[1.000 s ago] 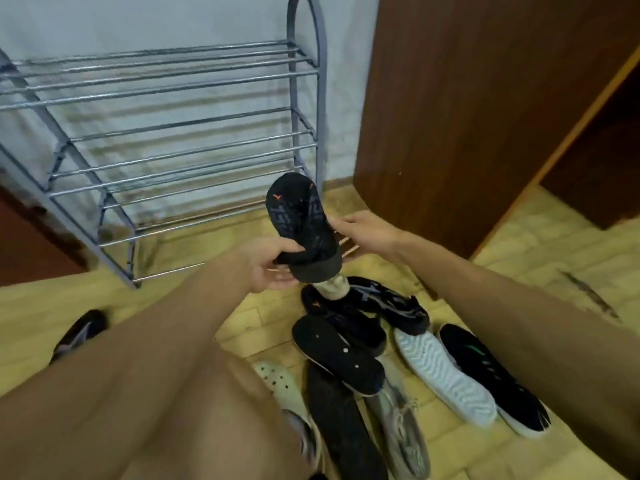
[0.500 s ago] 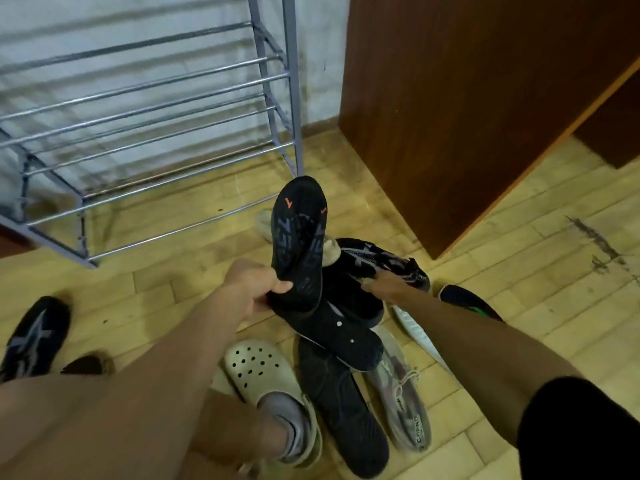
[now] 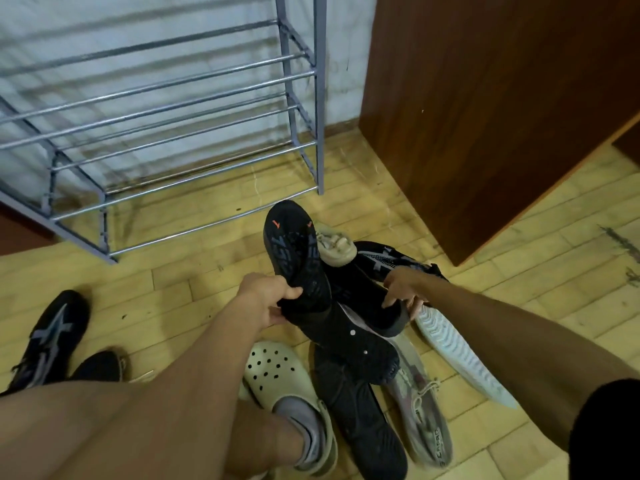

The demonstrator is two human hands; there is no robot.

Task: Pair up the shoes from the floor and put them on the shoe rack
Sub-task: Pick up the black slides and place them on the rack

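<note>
Both forearms are bare — the left hand [image 3: 266,301] and right hand [image 3: 403,284] carry no gloves, rings or watch. A black short sleeve [image 3: 606,431] covers the right upper arm, lower right of frame. Lower centre: a grey sock [image 3: 308,427] inside a cream perforated clog [image 3: 277,372] — bare leg above.

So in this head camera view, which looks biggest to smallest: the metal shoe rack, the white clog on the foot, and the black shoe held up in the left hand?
1. Shoe rack, by far the largest.
2. White clog and black shoe look close in size; their differing distances from the camera make ranking them unsure.
</note>
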